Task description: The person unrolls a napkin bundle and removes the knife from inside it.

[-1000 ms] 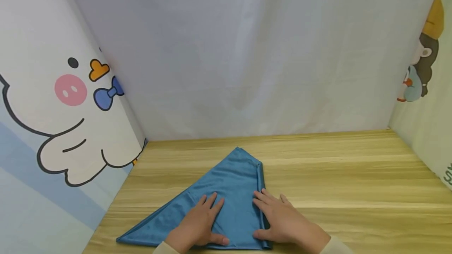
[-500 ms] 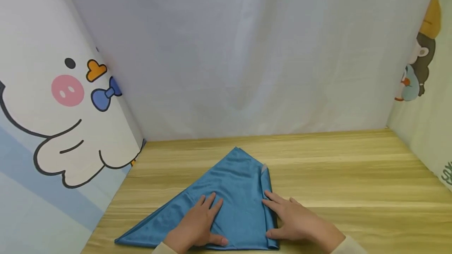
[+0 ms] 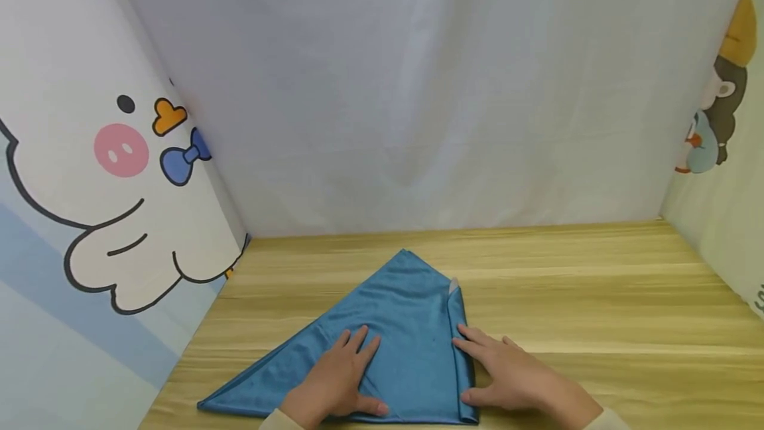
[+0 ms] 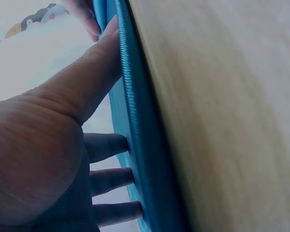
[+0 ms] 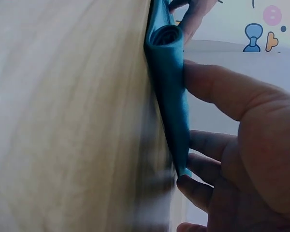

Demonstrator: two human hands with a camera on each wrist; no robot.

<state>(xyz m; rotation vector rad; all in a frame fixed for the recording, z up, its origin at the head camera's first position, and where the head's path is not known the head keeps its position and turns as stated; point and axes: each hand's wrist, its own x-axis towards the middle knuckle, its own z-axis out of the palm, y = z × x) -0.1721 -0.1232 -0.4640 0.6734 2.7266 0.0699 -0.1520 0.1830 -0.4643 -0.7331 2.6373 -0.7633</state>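
Observation:
A shiny blue satin cloth [image 3: 412,344] lies folded on the table, its point at the far side and a long corner reaching left. Its right edge is a narrow roll [image 3: 462,350]; the right wrist view shows the spiral end of the roll [image 5: 166,36]. A small pale patch [image 3: 453,285] shows at the roll's far end. My left hand [image 3: 334,377] rests on the cloth's near middle with spread fingers. My right hand [image 3: 507,373] touches the roll with its thumb and fairly straight fingertips. In the left wrist view, my left thumb [image 4: 89,72] lies along the cloth's stitched-looking near edge.
The table [image 3: 597,304] has a wood-grain top and extends to the right of the cloth. A pale curtain [image 3: 418,98] hangs along its back edge. Printed cartoon panels stand at the left [image 3: 65,125] and right [image 3: 716,217].
My right hand has moved right, and the cloth's rolled edge has shifted right with it, widening the flat part. The pale patch has come into sight. My left hand has stayed in place.

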